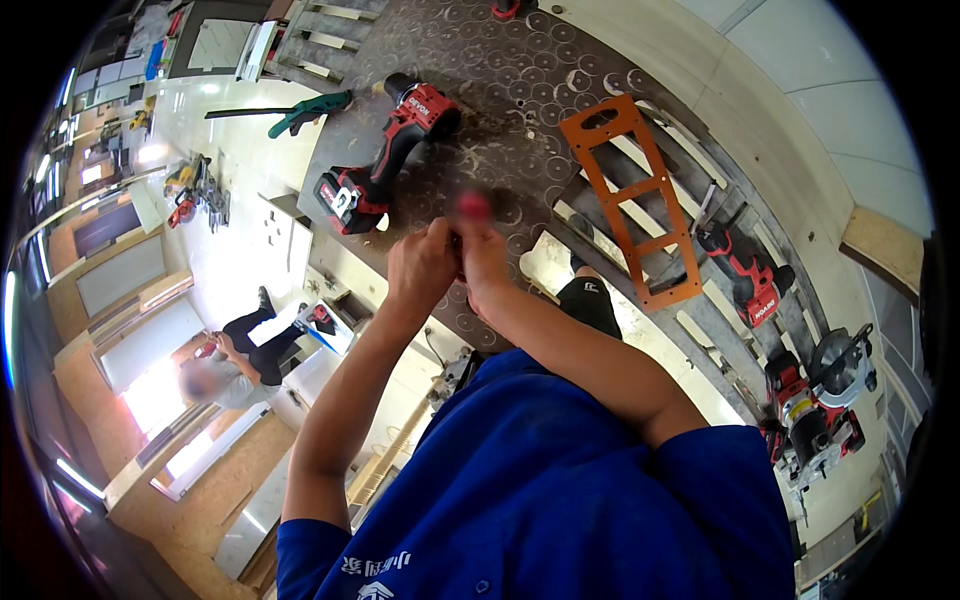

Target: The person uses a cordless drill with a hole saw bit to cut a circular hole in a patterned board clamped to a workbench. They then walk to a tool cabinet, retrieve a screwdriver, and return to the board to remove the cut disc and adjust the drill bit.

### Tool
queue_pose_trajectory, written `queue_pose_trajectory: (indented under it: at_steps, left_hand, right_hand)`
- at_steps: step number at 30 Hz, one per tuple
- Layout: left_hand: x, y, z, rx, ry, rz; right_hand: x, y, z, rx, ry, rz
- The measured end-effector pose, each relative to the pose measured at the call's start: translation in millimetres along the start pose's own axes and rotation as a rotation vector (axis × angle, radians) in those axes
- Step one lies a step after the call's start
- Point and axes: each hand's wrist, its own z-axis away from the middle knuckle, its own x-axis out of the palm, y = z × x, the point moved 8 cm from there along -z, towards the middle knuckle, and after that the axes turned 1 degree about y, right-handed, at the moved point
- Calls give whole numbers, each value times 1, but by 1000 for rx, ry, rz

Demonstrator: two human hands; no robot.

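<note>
My left hand (pixel 422 264) and my right hand (pixel 484 262) are close together at the near edge of a dark, ring-marked work table (pixel 530 90). Both have their fingers curled. A small red thing (pixel 473 206) with a dark surround shows just beyond the fingertips of the right hand; it is too blurred to name. Whatever the left fingers pinch is hidden between the hands. Left of and beyond them, a red and black cordless drill (pixel 405 140) lies on its side with its battery toward the near left edge.
A green-handled saw (pixel 302 112) juts past the table's left edge. To the right, an orange cut-out template (pixel 651 184), a red cordless tool (pixel 745 272) and a circular-bladed power tool (pixel 838 365) rest on grey slats. Another person (pixel 240 362) sits at the lower left.
</note>
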Motion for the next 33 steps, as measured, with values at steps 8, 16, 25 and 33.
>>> queue_pose_trajectory:
  at_steps: [8, 16, 25, 33]
  left_hand:
    - [0, 0, -2, 15, -15, 31]
    - [2, -7, -4, 16, 9, 79]
    - [2, -8, -6, 32, -14, 57]
    - [4, -4, -10, 100, -77, -16]
  right_hand:
    - [0, 4, -1, 61, 44, -84]
    - [11, -6, 23, 206, 9, -150]
    - [-15, 0, 36, 246, -163, 12]
    - [-100, -36, 36, -327, -253, 489]
